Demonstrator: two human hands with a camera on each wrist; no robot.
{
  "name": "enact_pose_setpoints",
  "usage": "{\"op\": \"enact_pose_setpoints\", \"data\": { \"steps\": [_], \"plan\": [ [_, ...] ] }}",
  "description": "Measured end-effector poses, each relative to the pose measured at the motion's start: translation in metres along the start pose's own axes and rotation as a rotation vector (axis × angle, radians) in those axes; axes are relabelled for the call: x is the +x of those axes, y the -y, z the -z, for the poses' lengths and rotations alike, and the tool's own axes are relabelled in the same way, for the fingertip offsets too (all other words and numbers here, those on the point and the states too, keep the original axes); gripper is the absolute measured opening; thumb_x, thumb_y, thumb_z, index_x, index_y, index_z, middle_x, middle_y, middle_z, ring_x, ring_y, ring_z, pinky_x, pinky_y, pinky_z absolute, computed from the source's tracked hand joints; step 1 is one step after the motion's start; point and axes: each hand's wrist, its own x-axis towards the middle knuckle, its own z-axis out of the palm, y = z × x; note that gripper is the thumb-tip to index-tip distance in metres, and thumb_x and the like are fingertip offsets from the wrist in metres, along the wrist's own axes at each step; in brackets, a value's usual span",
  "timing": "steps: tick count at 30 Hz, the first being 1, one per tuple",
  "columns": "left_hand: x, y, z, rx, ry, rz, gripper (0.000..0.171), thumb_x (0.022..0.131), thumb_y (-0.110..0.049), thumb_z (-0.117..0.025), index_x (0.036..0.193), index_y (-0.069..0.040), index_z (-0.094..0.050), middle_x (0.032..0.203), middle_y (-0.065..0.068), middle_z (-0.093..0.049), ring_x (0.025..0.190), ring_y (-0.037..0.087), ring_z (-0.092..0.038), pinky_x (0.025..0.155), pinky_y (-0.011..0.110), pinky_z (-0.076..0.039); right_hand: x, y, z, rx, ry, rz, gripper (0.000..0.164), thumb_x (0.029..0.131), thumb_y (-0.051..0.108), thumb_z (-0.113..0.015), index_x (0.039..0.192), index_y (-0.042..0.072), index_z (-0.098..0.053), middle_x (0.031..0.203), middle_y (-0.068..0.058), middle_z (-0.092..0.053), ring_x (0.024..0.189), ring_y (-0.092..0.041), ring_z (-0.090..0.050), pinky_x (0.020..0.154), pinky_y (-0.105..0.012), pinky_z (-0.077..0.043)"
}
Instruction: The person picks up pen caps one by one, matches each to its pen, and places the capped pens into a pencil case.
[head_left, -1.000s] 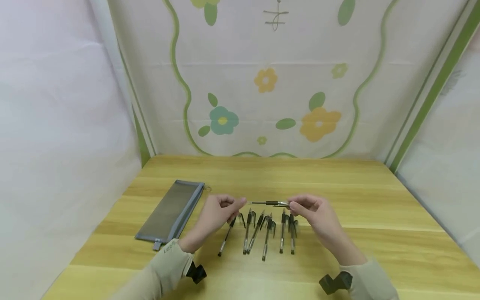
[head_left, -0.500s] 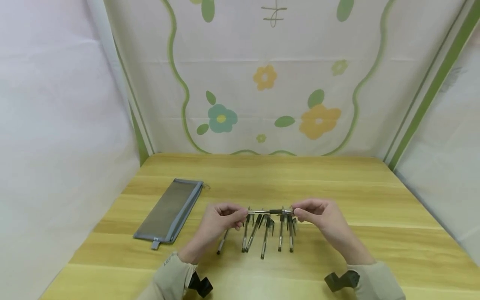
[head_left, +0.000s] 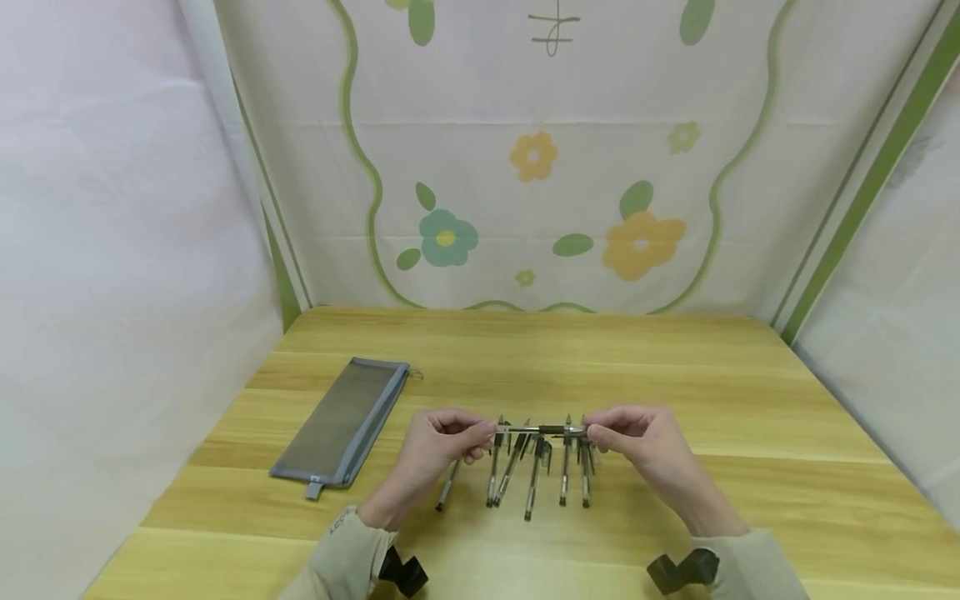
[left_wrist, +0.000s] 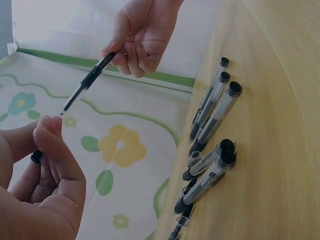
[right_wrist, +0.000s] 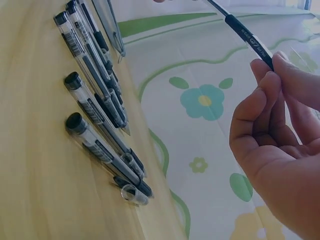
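In the head view a slim clear-barrelled gel pen [head_left: 553, 431] with a black grip is held level between the two hands. My left hand [head_left: 442, 442] pinches its left end between thumb and fingers; the left wrist view shows a small black piece [left_wrist: 36, 156] between those fingers. Thumb and fingertips of my right hand [head_left: 645, 437] pinch the other end, beside the black grip, which bears white lettering in the right wrist view. Below the held pen, a row of similar pens [head_left: 531, 487] lies on the table, partly covered by it in the head view.
A grey mesh zip pouch [head_left: 337, 421] lies flat to the left of the pens. The wood-grain table [head_left: 675, 358] ends at a white floral cloth [head_left: 495, 192] at the back, with white cloth on both sides. A black wrist mount [head_left: 403, 573] sits on each sleeve.
Both hands have brought the pen lower and closer to the body, over the tops of the lying pens. In the last half second they have barely moved. The pouch and the row stay put.
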Motion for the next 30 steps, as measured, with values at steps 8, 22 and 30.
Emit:
{"op": "enact_pose_setpoints", "data": {
  "steps": [8, 22, 30],
  "plan": [
    [-0.0006, 0.0003, 0.0002, 0.001, -0.003, -0.012, 0.035, 0.085, -0.018, -0.079, 0.103, 0.01, -0.071, 0.093, 0.032, -0.066, 0.067, 0.017, -0.064, 0.065, 0.029, -0.057, 0.0004, -0.0023, -0.0022, 0.08, 0.024, 0.024, 0.025, 0.089, 0.003, -0.072, 0.104, -0.015, -0.065, 0.1, -0.013, -0.069, 0.085, -0.019, -0.064, 0.077, -0.03, -0.054],
    [0.0002, 0.0042, 0.0004, -0.005, -0.021, -0.03, 0.032, 0.085, -0.022, -0.08, 0.102, 0.004, -0.074, 0.09, 0.02, -0.07, 0.071, 0.019, -0.065, 0.066, 0.029, -0.056, 0.0005, -0.0022, -0.0027, -0.013, 0.004, 0.012, 0.027, 0.089, 0.009, -0.073, 0.107, -0.011, -0.067, 0.102, -0.016, -0.069, 0.089, -0.034, -0.064, 0.079, -0.034, -0.054],
    [0.0002, 0.0008, 0.0019, -0.017, -0.017, -0.053, 0.041, 0.086, -0.024, -0.079, 0.108, 0.01, -0.07, 0.092, 0.019, -0.071, 0.074, 0.02, -0.066, 0.07, 0.033, -0.057, 0.0028, -0.0041, -0.0026, -0.056, -0.014, -0.011, 0.032, 0.09, 0.015, -0.073, 0.111, -0.008, -0.067, 0.106, -0.016, -0.069, 0.094, -0.036, -0.063, 0.082, -0.037, -0.054]
  ]
}}
